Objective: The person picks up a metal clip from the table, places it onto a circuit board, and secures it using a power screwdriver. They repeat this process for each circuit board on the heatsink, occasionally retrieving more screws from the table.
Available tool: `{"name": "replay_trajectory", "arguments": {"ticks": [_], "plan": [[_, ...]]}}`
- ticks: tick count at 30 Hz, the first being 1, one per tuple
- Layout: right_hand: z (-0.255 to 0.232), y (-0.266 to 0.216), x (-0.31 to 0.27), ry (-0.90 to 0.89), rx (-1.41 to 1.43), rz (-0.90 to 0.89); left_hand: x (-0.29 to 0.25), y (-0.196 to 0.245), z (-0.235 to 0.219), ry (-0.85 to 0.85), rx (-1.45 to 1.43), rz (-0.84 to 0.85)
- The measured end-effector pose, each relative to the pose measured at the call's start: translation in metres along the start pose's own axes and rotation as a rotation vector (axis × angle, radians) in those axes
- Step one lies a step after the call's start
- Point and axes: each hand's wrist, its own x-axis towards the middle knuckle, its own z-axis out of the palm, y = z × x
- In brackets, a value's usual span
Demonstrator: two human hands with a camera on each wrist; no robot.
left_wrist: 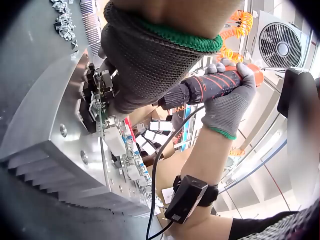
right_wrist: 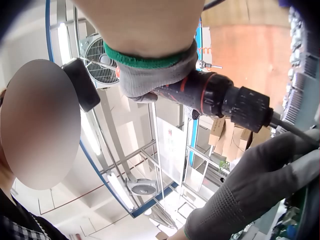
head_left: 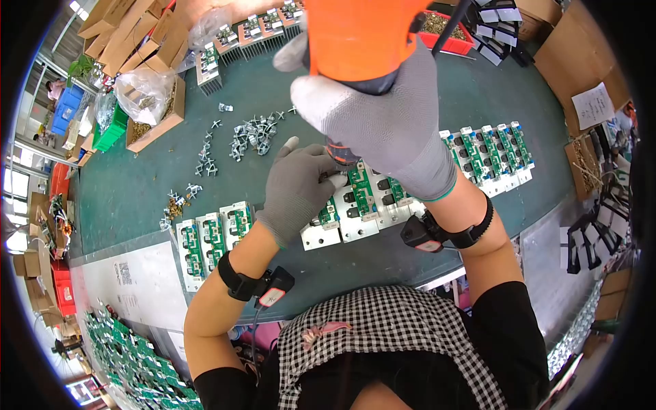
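In the head view my gloved right hand grips an electric screwdriver with an orange end and a dark body. The right wrist view shows its black chuck and a thin bit running down beside my left hand. My gloved left hand is at the row of metal heat sinks, its thumb close to a green circuit board. In the left wrist view the back of that hand covers part of the board's black components. I cannot tell whether its fingertips pinch anything.
Loose metal clips lie scattered behind the left hand. Three finished-looking boards on heat sinks stand at left. More heat sinks line the far edge, near a red bin of small parts. Cardboard boxes flank the table.
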Motion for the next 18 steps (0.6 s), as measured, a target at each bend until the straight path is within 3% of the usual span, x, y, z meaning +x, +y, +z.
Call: {"name": "replay_trajectory", "arguments": {"ticks": [4, 6, 7, 10, 12, 13, 18], "plan": [[-0.004, -0.009, 0.002, -0.079, 0.162, 0.135, 0.000, -0.006, 0.003, 0.019, 0.009, 0.052], [-0.013, 0.005, 0.006, -0.220, 0.483, 0.235, 0.001, -0.008, 0.004, 0.034, 0.016, 0.085], [-0.029, 0.015, 0.008, -0.363, 0.773, 0.310, 0.001, -0.008, 0.005, 0.037, 0.015, 0.096], [-0.026, 0.001, 0.001, -0.228, 1.042, 0.365, 0.002, -0.010, 0.006, 0.056, 0.026, 0.125], [-0.020, 0.021, 0.005, -0.052, 0.575, -0.070, 0.003, -0.010, 0.005, 0.050, 0.042, 0.128], [-0.020, 0.023, 0.003, -0.001, 0.426, -0.131, 0.003, -0.009, 0.003, 0.035, 0.052, 0.123], [-0.017, 0.010, -0.005, -0.068, 0.362, -0.066, 0.004, -0.006, -0.002, -0.002, 0.064, 0.145]]}}
